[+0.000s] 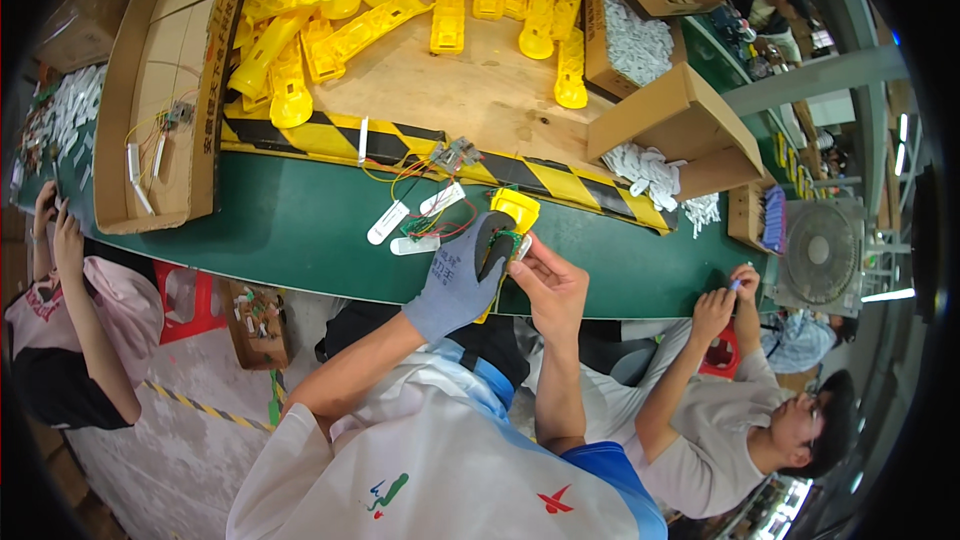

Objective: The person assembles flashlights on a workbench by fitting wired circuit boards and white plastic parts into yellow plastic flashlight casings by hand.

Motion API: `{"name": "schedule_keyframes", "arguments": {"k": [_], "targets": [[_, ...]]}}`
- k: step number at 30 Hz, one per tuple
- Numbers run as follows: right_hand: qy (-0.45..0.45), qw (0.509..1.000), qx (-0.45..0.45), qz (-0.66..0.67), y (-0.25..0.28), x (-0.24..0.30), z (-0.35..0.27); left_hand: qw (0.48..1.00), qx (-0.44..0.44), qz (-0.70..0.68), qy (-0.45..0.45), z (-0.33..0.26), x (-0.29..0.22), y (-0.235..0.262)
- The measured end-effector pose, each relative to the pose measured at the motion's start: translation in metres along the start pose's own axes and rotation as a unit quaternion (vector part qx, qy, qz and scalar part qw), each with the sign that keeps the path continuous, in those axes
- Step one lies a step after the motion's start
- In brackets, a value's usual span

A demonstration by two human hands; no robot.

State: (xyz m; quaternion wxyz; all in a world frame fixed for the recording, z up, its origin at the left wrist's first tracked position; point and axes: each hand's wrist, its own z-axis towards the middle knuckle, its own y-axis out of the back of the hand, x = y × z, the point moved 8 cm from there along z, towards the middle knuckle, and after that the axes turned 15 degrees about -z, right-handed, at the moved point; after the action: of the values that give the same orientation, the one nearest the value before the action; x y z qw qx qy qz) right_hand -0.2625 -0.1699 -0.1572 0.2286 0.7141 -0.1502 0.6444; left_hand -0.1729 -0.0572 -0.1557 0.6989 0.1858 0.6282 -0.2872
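Note:
My left hand (pixel 455 280), in a grey glove with dark fingertips, is closed around a yellow plastic casing (pixel 516 206) at the near edge of the green table (pixel 300 210). Green wiring or a small board shows at the casing, partly hidden by the fingers. My bare right hand (pixel 555 290) pinches a small whitish piece (pixel 522 247) against the casing's right side; its exact kind is too small to make out. Just beyond my left hand lie white flat oblong pieces (pixel 388 223) with red, yellow and green wires, joined to a small metal part (pixel 456 155).
Many yellow casings (pixel 290 90) are heaped on a wooden board edged with black-and-yellow tape (pixel 560 180). An open cardboard box (pixel 205 90) stands at the left. White pieces spill from a tilted box (pixel 690 125). Co-workers' hands (pixel 725 305) work at the right and far left.

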Motion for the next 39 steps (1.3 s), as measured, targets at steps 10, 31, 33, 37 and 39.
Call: {"name": "schedule_keyframes", "arguments": {"k": [10, 31, 33, 37, 39], "targets": [[-0.018, 0.999, 0.033, 0.011, -0.004, 0.005, 0.008, 1.0, -0.021, -0.006, -0.005, 0.002, -0.004, 0.001], [0.029, 0.993, -0.077, -0.084, -0.013, 0.016, -0.019, 0.998, 0.022, -0.052, 0.002, -0.003, -0.001, 0.001], [0.026, 0.987, -0.073, -0.142, -0.012, 0.022, -0.019, 0.998, 0.04, -0.04, 0.005, -0.001, -0.002, 0.0], [0.189, 0.9, -0.106, -0.379, -0.016, 0.062, -0.026, 0.998, 0.048, -0.013, -0.031, 0.001, -0.005, -0.003], [0.195, 0.897, -0.101, -0.384, -0.014, 0.072, -0.023, 0.997, 0.055, 0.0, -0.045, -0.001, -0.006, -0.007]]}}
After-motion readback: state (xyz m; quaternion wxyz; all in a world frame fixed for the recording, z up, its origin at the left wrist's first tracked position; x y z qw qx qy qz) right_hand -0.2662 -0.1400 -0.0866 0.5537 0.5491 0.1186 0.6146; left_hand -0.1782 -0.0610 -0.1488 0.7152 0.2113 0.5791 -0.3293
